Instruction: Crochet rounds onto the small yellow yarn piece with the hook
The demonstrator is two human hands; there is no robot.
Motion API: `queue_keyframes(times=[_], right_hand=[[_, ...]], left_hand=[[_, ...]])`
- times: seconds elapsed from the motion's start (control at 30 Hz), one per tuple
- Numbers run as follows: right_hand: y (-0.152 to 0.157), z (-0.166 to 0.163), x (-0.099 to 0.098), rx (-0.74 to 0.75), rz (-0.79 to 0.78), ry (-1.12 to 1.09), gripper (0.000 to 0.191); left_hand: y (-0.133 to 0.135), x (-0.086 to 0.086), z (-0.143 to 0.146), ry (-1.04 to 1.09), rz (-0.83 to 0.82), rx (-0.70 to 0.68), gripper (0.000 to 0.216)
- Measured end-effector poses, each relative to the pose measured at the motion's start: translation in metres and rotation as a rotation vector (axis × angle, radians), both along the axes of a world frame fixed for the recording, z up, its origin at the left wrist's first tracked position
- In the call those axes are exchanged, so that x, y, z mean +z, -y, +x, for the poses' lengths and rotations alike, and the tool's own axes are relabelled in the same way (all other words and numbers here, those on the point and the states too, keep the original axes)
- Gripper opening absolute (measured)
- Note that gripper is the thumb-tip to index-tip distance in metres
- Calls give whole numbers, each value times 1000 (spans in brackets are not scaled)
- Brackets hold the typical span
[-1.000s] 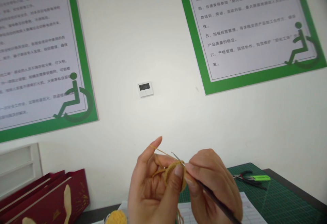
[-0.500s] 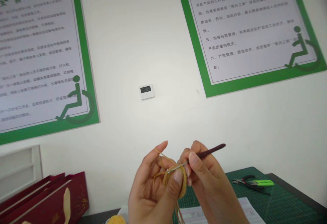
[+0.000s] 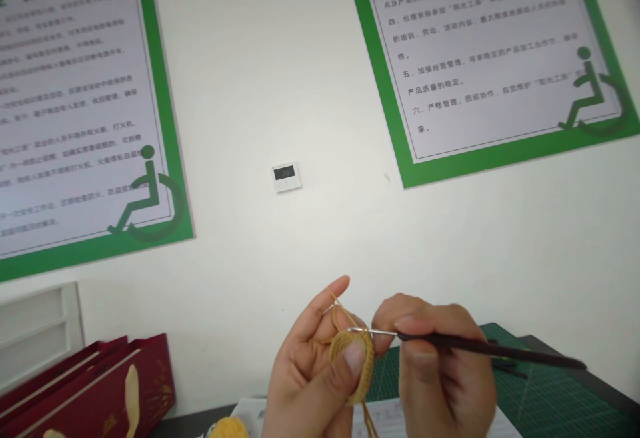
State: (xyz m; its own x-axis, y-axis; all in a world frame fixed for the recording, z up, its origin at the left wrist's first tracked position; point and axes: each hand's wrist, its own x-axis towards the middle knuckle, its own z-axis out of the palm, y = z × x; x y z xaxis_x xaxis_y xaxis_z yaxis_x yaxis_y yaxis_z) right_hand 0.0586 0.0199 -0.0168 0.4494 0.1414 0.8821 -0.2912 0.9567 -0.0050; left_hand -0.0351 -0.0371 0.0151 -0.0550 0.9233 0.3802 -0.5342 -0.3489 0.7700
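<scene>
My left hand (image 3: 315, 365) pinches a small round piece of mustard crochet work (image 3: 367, 375) between thumb and fingers. Its raised index finger carries a strand of the same yarn (image 3: 341, 303), drawn down to the work. In my right hand (image 3: 445, 365) is a crochet hook (image 3: 500, 349) with a dark handle, held almost level. The hook's metal tip lies at the upper edge of the crochet piece, by the yarn. Loose yarn ends hang below the work. My right fingers partly cover the hook's handle.
A green cutting mat (image 3: 555, 385) lies on the dark table, with pliers mostly hidden behind my right hand. Printed paper (image 3: 390, 415) is under my hands. A yellow yarn ball (image 3: 229, 428) and red gift bags (image 3: 150, 385) are at left. Ahead is a wall with a thermostat (image 3: 287, 177).
The hook has swung from pointing up and right to nearly level, its handle now reaching farther right. My right hand has turned and moved right; my left hand has shifted slightly right with the crochet piece.
</scene>
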Motion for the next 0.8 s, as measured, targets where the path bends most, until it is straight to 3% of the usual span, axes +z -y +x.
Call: queue_keyframes(times=[0.07, 0.13, 0.23, 0.3, 0.33, 0.4, 0.5, 0.6, 0.8], right_hand=[[2, 3, 0, 22, -44, 4, 11], [3, 7, 1, -66, -13, 62, 12], [1, 11, 2, -430, 158, 171, 22], [-1, 9, 2, -672, 172, 40, 33], [-2, 8, 2, -699, 194, 2, 34], [-3, 6, 0, -621, 199, -27, 31], [-3, 4, 0, -291, 136, 72, 19], [-1, 3, 1, -11, 36, 100, 11], [3, 3, -4, 336, -165, -14, 13]], left_hand=[[-1, -2, 1, -6, 32, 15, 58], [-2, -4, 4, -23, 58, 37, 57], [-3, -8, 9, -46, 145, 124, 52], [-3, -9, 11, -34, 178, 161, 51], [-2, -8, 12, -26, 154, 142, 52], [0, -5, 10, -6, 32, 32, 55], [1, 0, 6, 33, -84, -106, 58], [1, 2, 3, 40, -30, -92, 54], [1, 0, 1, 12, 28, 20, 50]])
